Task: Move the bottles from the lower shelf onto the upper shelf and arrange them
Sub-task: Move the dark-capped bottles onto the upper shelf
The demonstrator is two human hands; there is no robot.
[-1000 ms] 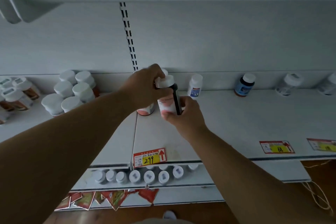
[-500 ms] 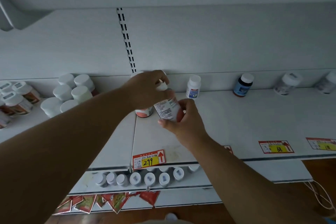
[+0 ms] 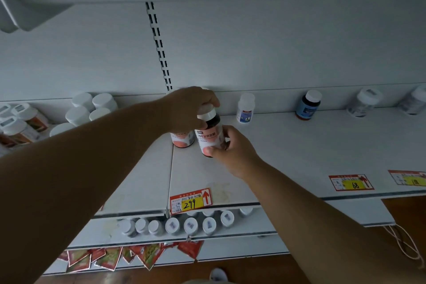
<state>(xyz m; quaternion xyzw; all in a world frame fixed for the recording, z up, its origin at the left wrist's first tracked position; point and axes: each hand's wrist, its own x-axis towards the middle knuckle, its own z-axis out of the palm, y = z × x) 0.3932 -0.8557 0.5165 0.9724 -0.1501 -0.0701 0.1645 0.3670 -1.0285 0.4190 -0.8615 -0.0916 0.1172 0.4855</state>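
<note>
Setting the dark bottle (image 3: 211, 137) on the upper shelf (image 3: 299, 150) beside its pink-labelled twin (image 3: 182, 140): my right hand (image 3: 232, 148) grips its body, my left hand (image 3: 189, 108) pinches its cap. Next, turn the label forward and let go.

White back panel (image 3: 276, 48) (dimly lit) above brown wooden floor (image 3: 403, 210).

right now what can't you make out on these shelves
- Second pink bottle, head view: top hidden by the left hand.
- Held bottle: base covered by the right hand.
- Lower bottles: only caps show under the upper shelf.
- Left jars: cut by the frame edge.
</note>
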